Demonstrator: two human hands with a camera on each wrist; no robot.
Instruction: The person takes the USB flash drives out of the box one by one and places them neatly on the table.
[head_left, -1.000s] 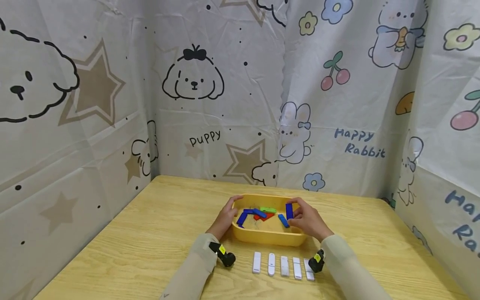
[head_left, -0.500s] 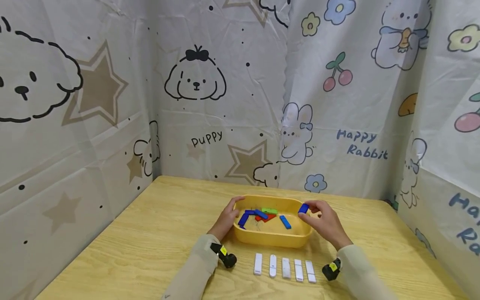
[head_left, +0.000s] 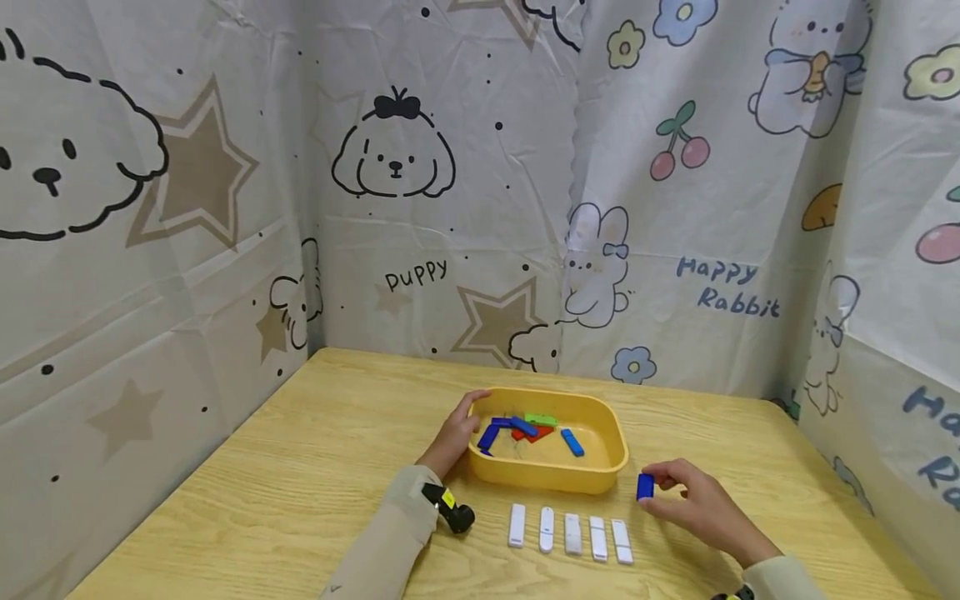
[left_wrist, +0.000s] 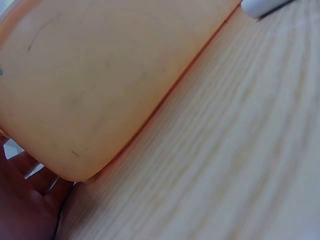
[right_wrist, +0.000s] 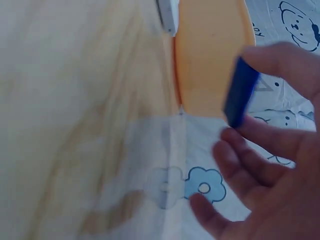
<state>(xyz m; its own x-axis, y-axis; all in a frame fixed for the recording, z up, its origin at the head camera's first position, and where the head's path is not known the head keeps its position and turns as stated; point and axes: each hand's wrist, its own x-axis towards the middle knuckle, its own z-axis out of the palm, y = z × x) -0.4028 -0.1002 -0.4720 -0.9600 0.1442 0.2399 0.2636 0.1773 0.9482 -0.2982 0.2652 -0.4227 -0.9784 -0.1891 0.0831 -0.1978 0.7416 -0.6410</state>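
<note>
My right hand (head_left: pixel 697 504) pinches a small dark blue oblong block (head_left: pixel 645 487) between thumb and fingertips, to the right of a yellow plastic bin (head_left: pixel 543 477). In the right wrist view the same blue block (right_wrist: pixel 241 92) is held off the table, the other fingers loosely bent. My left hand (head_left: pixel 453 437) grips the left end of the bin, with fingers at its rim; in the left wrist view its fingers (left_wrist: pixel 47 182) lie against the outer wall. Inside the bin are several blue pieces, among them a lighter blue one (head_left: pixel 572 442), plus red (head_left: pixel 538 434) and green (head_left: pixel 540 420) ones.
Several white oblong sticks stand in a row on the wooden table (head_left: pixel 337 467) in front of the bin, from the leftmost white stick (head_left: pixel 517 526) to the rightmost white stick (head_left: pixel 622 542). Printed curtains (head_left: pixel 450 225) hang behind the table and along its sides.
My right hand has lifted the dark blue block out over the bin's right rim and carried it right and toward me. My left hand has stayed at the bin.
</note>
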